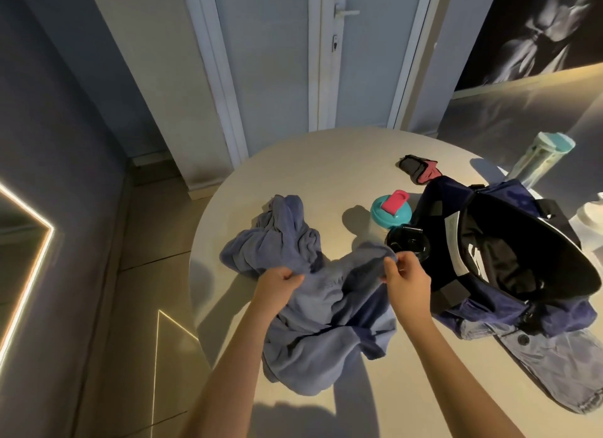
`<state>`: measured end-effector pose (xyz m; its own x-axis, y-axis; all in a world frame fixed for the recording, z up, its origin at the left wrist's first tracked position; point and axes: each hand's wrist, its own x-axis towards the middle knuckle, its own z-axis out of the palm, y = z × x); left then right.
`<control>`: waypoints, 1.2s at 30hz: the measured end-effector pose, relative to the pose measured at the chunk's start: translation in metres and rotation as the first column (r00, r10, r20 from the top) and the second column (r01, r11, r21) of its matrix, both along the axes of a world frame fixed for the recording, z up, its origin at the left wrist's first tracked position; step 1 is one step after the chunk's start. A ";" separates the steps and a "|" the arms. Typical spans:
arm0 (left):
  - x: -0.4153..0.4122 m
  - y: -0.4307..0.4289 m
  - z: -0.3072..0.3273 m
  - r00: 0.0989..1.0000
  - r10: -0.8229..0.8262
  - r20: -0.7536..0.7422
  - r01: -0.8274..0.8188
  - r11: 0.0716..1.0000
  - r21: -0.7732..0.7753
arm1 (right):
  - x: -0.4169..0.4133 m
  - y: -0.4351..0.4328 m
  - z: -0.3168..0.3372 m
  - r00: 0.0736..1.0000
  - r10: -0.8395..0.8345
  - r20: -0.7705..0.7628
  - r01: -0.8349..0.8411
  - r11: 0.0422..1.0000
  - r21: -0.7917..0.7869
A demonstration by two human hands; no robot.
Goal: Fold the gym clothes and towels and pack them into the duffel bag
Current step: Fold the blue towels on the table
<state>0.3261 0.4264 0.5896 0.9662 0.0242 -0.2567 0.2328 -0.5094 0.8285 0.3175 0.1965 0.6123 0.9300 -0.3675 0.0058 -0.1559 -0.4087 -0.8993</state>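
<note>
The left hand [280,282] and right hand [406,277] each pinch the top edge of the crumpled blue garment [326,333], at lower centre on the table [326,163]. Shaking it out could topple the teal-lidded bottle [390,212] just beside it. The duffel bag [483,307], at right, gapes open. Its dark inside is unreadable.

towel [313,307] slate blue; duffel bag [509,310] navy, black lining; bottle lid [388,214] teal, pink flap; table [326,163] beige.
</note>
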 end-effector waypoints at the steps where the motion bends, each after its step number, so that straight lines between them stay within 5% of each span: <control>1: 0.003 0.001 0.009 0.999 0.015 0.030 -0.015 1.000 0.014 | 0.000 0.001 0.006 1.000 0.001 0.017 -0.001 1.000 -0.008; 14: 0.049 0.013 0.089 0.869 0.335 0.363 -0.347 0.937 -0.036 | 0.025 -0.010 0.048 0.983 -0.107 0.153 0.118 0.991 -0.065; 28: 0.124 0.032 0.056 0.945 0.291 0.148 -0.315 0.931 0.185 | 0.102 0.029 0.022 0.992 0.123 0.017 -0.121 0.989 -0.091; 34: 0.144 0.041 0.038 0.941 0.339 0.024 -0.338 0.941 -0.017 | 0.128 0.034 -0.003 0.948 0.310 -0.068 -0.316 0.940 -0.131; 36: 0.138 0.039 0.026 0.963 0.268 -0.007 -0.267 0.962 0.057 | 0.121 0.032 -0.020 0.922 0.347 -0.173 -0.373 0.916 -0.148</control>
<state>0.4638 0.4654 0.6160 0.9189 0.2954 -0.2615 0.3782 -0.4714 0.7967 0.4389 0.2283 0.5924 0.9948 -0.0128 -0.1008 -0.0877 -0.6094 -0.7880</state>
